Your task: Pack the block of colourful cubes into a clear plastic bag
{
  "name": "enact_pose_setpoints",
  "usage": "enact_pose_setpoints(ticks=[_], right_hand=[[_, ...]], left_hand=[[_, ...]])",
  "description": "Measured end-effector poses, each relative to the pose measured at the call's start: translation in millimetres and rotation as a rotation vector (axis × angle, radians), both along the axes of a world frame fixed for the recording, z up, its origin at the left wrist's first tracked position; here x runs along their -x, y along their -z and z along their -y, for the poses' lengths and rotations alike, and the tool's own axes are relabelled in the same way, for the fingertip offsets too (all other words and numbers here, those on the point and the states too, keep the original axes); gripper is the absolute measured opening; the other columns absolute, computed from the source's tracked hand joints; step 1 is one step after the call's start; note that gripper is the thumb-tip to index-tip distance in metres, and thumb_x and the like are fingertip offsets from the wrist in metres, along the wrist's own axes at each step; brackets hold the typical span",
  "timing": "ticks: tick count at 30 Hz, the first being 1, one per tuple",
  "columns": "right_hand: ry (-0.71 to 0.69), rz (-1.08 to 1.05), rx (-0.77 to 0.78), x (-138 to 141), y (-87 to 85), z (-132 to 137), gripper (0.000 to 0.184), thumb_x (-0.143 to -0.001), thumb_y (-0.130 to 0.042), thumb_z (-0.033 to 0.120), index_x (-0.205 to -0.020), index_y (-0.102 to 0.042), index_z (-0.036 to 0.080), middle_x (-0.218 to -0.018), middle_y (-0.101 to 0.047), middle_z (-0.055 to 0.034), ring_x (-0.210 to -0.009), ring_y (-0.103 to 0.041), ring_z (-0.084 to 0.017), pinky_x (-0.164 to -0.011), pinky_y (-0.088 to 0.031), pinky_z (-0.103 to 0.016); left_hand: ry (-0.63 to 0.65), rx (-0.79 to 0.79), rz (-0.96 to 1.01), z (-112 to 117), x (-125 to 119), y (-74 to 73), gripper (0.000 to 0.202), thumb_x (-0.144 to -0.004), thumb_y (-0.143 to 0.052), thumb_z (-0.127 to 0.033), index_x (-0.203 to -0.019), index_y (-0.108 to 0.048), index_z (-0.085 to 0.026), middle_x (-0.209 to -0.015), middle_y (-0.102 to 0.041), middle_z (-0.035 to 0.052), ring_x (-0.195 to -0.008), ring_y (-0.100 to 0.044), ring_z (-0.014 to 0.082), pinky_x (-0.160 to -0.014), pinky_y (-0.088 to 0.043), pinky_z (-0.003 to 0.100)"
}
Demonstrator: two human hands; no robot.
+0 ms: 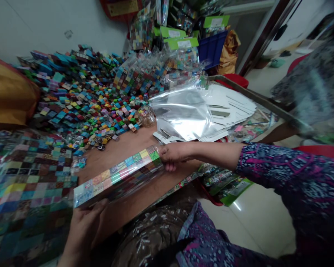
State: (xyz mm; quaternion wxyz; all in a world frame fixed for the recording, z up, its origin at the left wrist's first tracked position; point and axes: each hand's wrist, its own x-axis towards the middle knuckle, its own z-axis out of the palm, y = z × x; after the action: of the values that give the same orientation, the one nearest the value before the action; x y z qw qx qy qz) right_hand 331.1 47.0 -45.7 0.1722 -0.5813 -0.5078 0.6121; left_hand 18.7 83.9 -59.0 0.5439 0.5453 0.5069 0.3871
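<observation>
Between my two hands I hold a long clear plastic bag of colourful patterned cubes (119, 167), its cubes lined up in neat rows. My left hand (86, 218) grips the near left end from below, thumb along the side. At the far right end, my right hand (174, 154) is closed on the plastic, fingers curled. The pack hangs tilted over the brown tabletop (111, 148), its right end higher in view. Behind my right hand lie shiny clear plastic bags (183, 111) on a stack of white cards (233, 107).
A big heap of loose cubes (80, 96) covers the table's back left. Filled cube packs (30, 185) lie at the left. Green-topped packs (180, 39) and a blue bin (211, 48) stand behind. More packs (228, 181) sit below the front edge. A person's patterned clothing (317, 81) shows right.
</observation>
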Motion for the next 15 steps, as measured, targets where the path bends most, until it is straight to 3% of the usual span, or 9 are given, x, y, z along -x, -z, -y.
enact_pose_setpoints(ticks=[6,15], right_hand=[[0.07,0.026,0.086,3,-5.6,2,0.023,-0.091,-0.045,0.013,-0.072,-0.057,0.015,-0.048,-0.058,0.0034,-0.045,-0.057,-0.009,-0.05,-0.05,-0.018],[0.076,0.105,0.14,9,-15.6,-1,0.025,-0.093,-0.047,0.017,-0.072,-0.059,0.015,-0.047,-0.056,0.0025,-0.042,-0.053,-0.009,-0.045,-0.049,-0.019]], left_hand=[[-0.041,-0.008,0.047,4,-7,-0.6,0.05,-0.057,-0.089,-0.033,-0.103,-0.07,-0.028,-0.105,-0.074,-0.0014,-0.109,-0.065,0.0255,-0.105,-0.049,0.034],[-0.051,-0.014,0.132,1,-4,4.7,0.037,-0.059,-0.089,-0.03,-0.09,-0.07,-0.023,-0.102,-0.075,-0.002,-0.105,-0.067,0.0237,-0.104,-0.05,0.035]])
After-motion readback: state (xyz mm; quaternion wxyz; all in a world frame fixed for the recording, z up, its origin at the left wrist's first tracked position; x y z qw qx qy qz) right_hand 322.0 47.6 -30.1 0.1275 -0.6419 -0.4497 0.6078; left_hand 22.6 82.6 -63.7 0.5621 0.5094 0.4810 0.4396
